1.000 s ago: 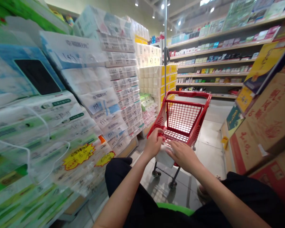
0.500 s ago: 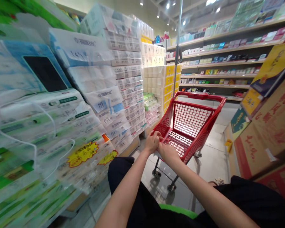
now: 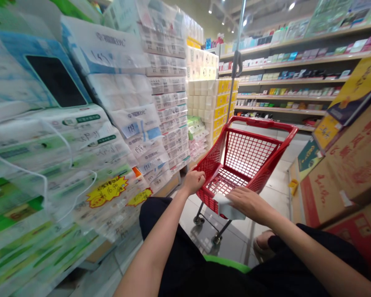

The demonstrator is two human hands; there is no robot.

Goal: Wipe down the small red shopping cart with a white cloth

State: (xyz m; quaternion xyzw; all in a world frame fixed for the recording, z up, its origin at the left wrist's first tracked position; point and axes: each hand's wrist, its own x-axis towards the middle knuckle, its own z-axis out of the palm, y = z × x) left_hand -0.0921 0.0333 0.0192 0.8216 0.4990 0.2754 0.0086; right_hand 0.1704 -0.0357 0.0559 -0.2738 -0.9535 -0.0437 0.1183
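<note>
A small red shopping cart (image 3: 267, 161) stands in the aisle in front of me. My left hand (image 3: 194, 181) is closed around the near left corner of its rim. My right hand (image 3: 249, 201) lies flat, fingers stretched out, on a white cloth (image 3: 227, 209) pressed against the near right part of the rim. The cart's basket holds nothing that I can see.
Stacked packs of tissue and toilet paper (image 3: 132, 119) rise close on the left, with yellow price tags (image 3: 106, 192). Brown cartons (image 3: 352, 165) line the right side. Shelves of goods (image 3: 284, 78) run across the far end. A thin metal pole (image 3: 236, 66) stands behind the cart.
My right hand slid from beside my left hand to the right along the cart's rim with the white cloth under it. The cart turned slightly.
</note>
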